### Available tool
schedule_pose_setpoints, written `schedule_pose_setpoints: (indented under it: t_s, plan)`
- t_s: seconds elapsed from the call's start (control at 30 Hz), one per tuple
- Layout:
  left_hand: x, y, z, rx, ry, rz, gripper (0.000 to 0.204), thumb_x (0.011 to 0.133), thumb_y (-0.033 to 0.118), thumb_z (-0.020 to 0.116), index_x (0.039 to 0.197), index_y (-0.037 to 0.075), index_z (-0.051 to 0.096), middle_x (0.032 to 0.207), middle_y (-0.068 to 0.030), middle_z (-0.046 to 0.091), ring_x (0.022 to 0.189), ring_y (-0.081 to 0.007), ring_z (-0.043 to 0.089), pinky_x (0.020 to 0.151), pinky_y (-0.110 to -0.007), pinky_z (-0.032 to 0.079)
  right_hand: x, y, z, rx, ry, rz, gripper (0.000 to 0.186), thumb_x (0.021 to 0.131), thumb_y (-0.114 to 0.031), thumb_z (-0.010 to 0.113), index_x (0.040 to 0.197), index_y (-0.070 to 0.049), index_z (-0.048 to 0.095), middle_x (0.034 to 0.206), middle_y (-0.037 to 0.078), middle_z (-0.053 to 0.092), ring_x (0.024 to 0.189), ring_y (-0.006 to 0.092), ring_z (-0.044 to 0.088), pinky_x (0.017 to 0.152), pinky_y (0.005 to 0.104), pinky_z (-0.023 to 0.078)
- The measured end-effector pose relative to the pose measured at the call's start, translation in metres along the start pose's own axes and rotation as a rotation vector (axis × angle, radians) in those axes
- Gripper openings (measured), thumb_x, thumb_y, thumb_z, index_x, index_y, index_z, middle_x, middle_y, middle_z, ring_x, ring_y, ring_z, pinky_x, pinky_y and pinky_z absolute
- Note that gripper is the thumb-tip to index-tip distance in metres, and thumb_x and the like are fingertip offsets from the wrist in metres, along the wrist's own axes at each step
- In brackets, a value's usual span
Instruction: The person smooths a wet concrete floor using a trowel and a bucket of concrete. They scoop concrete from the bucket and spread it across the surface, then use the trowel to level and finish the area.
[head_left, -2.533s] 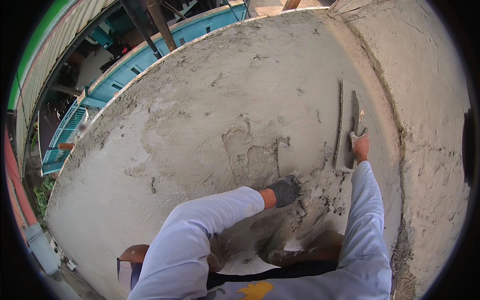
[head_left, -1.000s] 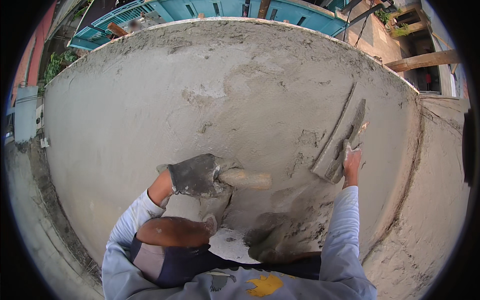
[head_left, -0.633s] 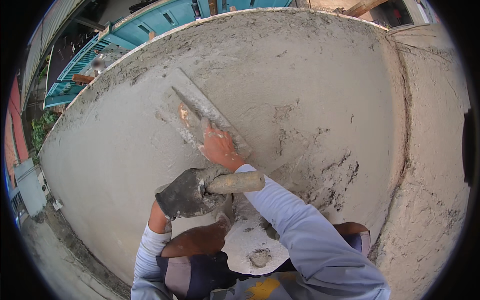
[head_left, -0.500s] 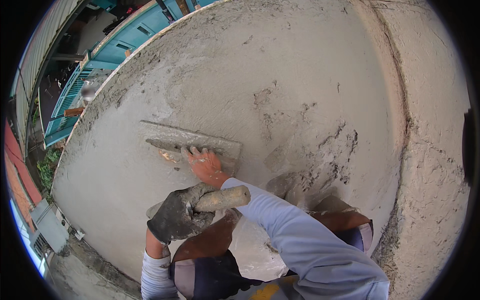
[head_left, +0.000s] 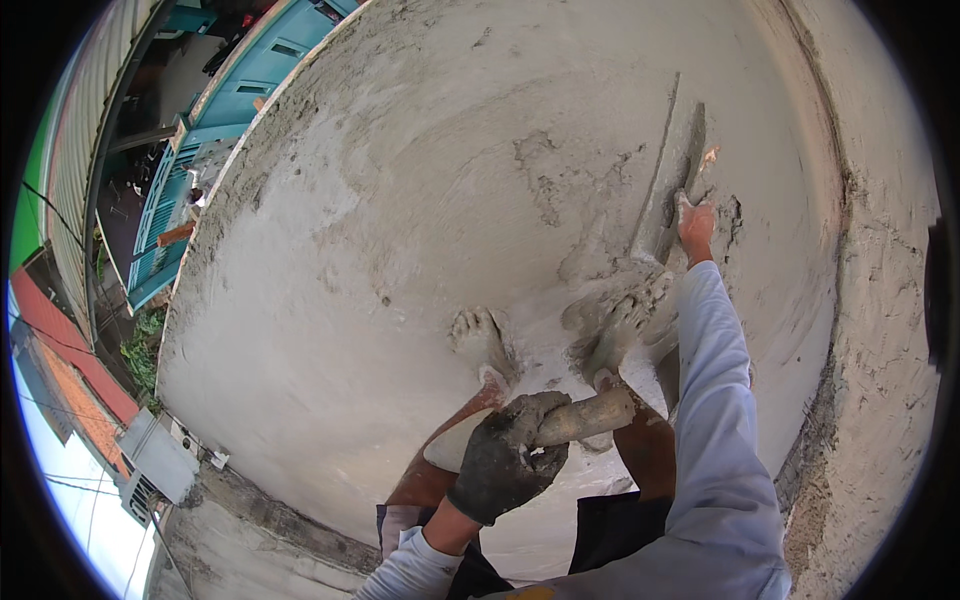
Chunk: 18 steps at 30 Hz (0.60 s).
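My right hand [head_left: 697, 228], bare and smeared with cement, grips the handle of a long flat float [head_left: 672, 170] lying on the wet cement ahead to the right. The float's long edge points away from me. In a dirty black glove, my left hand [head_left: 507, 458] is wrapped round the thick, cement-caked handle of a trowel [head_left: 588, 418], held up before my knees. Part of the trowel's pale blade shows to the left of the glove. Grey wet cement [head_left: 400, 220] spreads around both tools, smooth in places and rough beside the float.
My bare feet [head_left: 482, 338] stand in the wet cement. A rough wall or ledge [head_left: 885, 330] runs along the right. The slab's edge [head_left: 235, 160] curves along the left, with a teal railing [head_left: 160, 225] and roofs lower down beyond it.
My right hand has swept the float from the left over to the far right and turned it lengthwise away from me. The gloved left hand with the trowel appears further right and lower.
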<state>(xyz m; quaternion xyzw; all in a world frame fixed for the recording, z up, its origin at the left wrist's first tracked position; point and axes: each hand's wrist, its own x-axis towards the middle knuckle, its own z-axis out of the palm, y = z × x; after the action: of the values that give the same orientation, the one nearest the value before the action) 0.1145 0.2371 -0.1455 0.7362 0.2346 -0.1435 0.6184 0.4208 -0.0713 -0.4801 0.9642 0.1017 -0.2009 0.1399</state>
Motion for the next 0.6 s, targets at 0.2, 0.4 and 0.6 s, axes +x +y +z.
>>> schedule_pose_setpoints:
  t_s: [0.2,0.4,0.6]
  plan:
    - [0.007,-0.013,0.021,0.142,0.125,-0.011,0.037,0.073,0.007,0.069,0.110,0.003,0.062,0.097,-0.0160,0.065,0.086,-0.0351,0.064,0.076,-0.041,0.051,-0.071,-0.109,-0.020,0.639,-0.102,0.092,0.068,0.086,-0.050,0.062,0.115,0.011,0.054,0.105,0.031,0.060,0.101,0.0418,0.059,0.086,0.0456,0.046]
    - [-0.001,-0.024,0.054,0.176,0.100,0.034,0.035,0.076,0.003,0.069,0.109,0.001,0.057,0.093,-0.0133,0.064,0.083,-0.0266,0.066,0.074,-0.033,0.052,-0.209,-0.240,-0.053,0.536,-0.601,-0.324,0.078,0.092,-0.035,0.057,0.151,-0.007,0.014,0.141,0.016,0.047,0.128,0.0320,0.046,0.109,0.0463,0.032]
    - [-0.023,-0.049,0.090,0.215,0.229,0.015,0.034,0.081,0.008,0.071,0.111,0.000,0.057,0.096,-0.0136,0.065,0.086,-0.0252,0.066,0.075,-0.032,0.052,-0.283,-0.168,-0.001,0.404,-0.613,-0.363,0.070,0.092,-0.027,0.057,0.151,-0.016,0.021,0.151,0.012,0.035,0.134,0.0350,0.039,0.110,0.0469,0.032]
